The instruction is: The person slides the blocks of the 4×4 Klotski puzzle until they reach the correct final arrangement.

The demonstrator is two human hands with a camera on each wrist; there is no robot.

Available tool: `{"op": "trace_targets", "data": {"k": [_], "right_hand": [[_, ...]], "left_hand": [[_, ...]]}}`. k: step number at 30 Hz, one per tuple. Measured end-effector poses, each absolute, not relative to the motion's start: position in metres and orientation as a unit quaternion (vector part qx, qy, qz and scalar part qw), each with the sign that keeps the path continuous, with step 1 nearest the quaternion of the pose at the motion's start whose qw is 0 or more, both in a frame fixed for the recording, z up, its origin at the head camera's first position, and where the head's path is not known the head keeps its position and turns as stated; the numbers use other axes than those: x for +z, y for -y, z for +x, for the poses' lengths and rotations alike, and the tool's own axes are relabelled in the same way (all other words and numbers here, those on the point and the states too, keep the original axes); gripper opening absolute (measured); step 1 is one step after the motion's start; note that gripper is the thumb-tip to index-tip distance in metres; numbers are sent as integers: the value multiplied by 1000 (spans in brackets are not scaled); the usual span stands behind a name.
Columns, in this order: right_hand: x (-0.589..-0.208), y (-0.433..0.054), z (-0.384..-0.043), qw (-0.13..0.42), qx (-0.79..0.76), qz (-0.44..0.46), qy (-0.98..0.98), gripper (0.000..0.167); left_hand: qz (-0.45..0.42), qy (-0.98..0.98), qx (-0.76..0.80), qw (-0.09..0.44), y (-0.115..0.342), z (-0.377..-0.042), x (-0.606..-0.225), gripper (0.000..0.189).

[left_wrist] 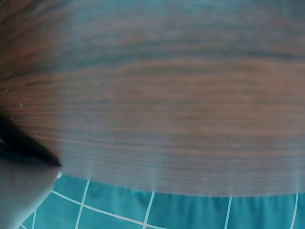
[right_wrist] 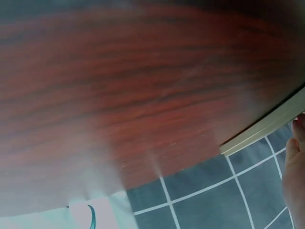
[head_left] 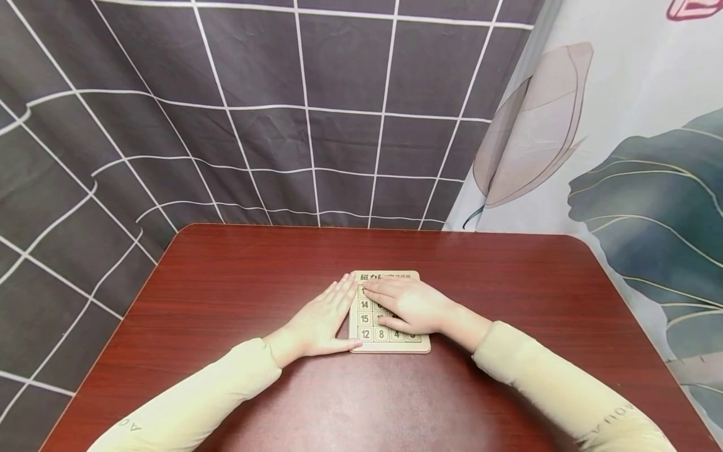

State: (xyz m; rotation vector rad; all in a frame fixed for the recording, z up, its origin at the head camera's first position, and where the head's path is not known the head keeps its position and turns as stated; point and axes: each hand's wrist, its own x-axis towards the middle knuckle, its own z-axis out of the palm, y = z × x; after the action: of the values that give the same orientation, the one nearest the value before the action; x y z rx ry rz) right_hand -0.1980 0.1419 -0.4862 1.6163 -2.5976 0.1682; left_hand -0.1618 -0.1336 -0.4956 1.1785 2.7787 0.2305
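Observation:
A pale wooden number slide puzzle [head_left: 391,347] lies flat on the table, dark Chinese lettering along its far edge. Its square tiles [head_left: 365,334] carry printed numbers such as 14, 15, 12, 8 and 4. My left hand [head_left: 322,321] rests along the puzzle's left side, fingers straight, the thumb at its near left corner. Over the upper and middle tiles lies my right hand [head_left: 417,306] with extended fingers, hiding several numbers. The right wrist view catches the puzzle's side edge [right_wrist: 267,128] and part of the fingers [right_wrist: 296,164].
The reddish-brown wooden table [head_left: 237,276] spreads around the puzzle, with a glossy patch in front. Behind it hangs a dark grey curtain [head_left: 344,144] with a white grid. A white curtain with large leaf prints [head_left: 661,207] hangs at the right.

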Motion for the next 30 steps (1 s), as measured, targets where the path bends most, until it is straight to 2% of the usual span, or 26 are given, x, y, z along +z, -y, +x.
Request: {"op": "trace_targets", "data": {"k": [5,11,17,24,30], "right_hand": [[-480,-144,-196,40,62,524,848,61],[-479,-169,-195,66,81,511,853,58],[-483,-189,-192,68,77,498,861,60],[-488,-182,-193,82,66,513,852,58],[-487,-166,-196,66,62,518,850,59]], "left_hand": [[386,-918,74,57,134,-162,-496,111],[386,-917,77,56,133,-162,-495,111],[388,-917,73,49,134,-162,-496,111],[389,-917,75,51,134,-162,-494,111],[388,-917,73,55,133,-162,-494,111]]}}
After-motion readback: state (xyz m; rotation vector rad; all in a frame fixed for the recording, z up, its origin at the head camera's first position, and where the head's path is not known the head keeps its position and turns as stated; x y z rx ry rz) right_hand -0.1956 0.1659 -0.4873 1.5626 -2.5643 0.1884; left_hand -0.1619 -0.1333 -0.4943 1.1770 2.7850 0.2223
